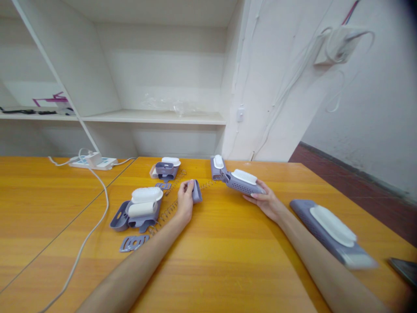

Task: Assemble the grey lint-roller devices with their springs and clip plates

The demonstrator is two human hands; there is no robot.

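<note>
Bright, even indoor light — soft shadows, mild table glare, edges warped and blurred.

5 grey-and-white plastic units on worktop incl. 1 held, 1 small grey part in hand, 2 flat grey cut-out plates, 1 coil spring, 1 power strip w/ 1 white cable, 2 hands
</note>
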